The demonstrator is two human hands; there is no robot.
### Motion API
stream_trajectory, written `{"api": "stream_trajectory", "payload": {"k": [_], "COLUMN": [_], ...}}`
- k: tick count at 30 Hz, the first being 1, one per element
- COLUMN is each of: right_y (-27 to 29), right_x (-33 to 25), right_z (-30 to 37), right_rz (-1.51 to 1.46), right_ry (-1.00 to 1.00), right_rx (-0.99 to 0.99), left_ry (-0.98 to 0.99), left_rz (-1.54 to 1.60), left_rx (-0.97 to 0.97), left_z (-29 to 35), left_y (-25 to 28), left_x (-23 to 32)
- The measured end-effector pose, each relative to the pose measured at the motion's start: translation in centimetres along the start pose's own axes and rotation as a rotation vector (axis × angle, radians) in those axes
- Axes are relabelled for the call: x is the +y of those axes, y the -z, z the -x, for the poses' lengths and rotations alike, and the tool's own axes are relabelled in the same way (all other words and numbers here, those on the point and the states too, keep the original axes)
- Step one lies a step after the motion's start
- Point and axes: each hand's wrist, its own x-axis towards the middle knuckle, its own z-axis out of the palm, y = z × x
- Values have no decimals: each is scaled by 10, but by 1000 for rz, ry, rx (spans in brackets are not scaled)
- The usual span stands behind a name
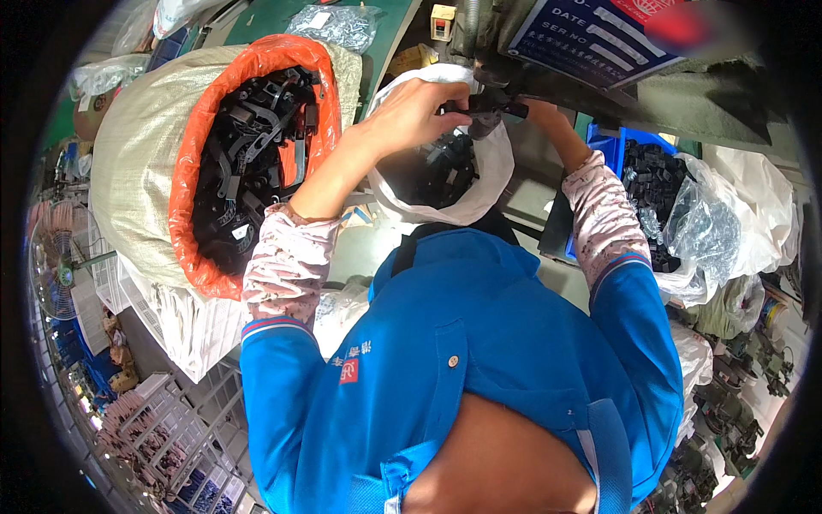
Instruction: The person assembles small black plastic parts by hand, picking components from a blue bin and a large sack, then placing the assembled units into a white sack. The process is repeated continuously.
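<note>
My left hand reaches over the white bag, fingers closed on a small dark part at the machine's lower tool. The part's exact kind is hidden by my fingers. My right hand is raised on the tool's other side, next to a short black piece. Its fingers are mostly hidden behind the machine, so I cannot tell their grip. Below my left hand stands the white bag with black parts inside.
A woven sack with an orange liner holds black lever-like parts at left. At right, a blue bin contains small black parts, with a clear plastic bag beside it. The machine's blue label plate hangs above my right hand.
</note>
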Motion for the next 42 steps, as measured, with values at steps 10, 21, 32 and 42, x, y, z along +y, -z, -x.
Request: {"api": "stream_trajectory", "payload": {"k": [10,21,32,42], "right_y": [-43,-78,112,128], "right_x": [12,50,-23,-45], "right_z": [-6,-3,72,61], "right_rz": [-253,-294,-2145,-2314], "right_ry": [-193,-84,-321,-179], "right_rx": [-12,150,4,-115], "left_ry": [-241,952,886,407], "left_rz": [-103,-554,-215,872], "left_rx": [352,153,746,972], "left_z": [32,208,264,178], "left_y": [-32,-19,14,21], "left_x": [-9,-69,-111,-28]}}
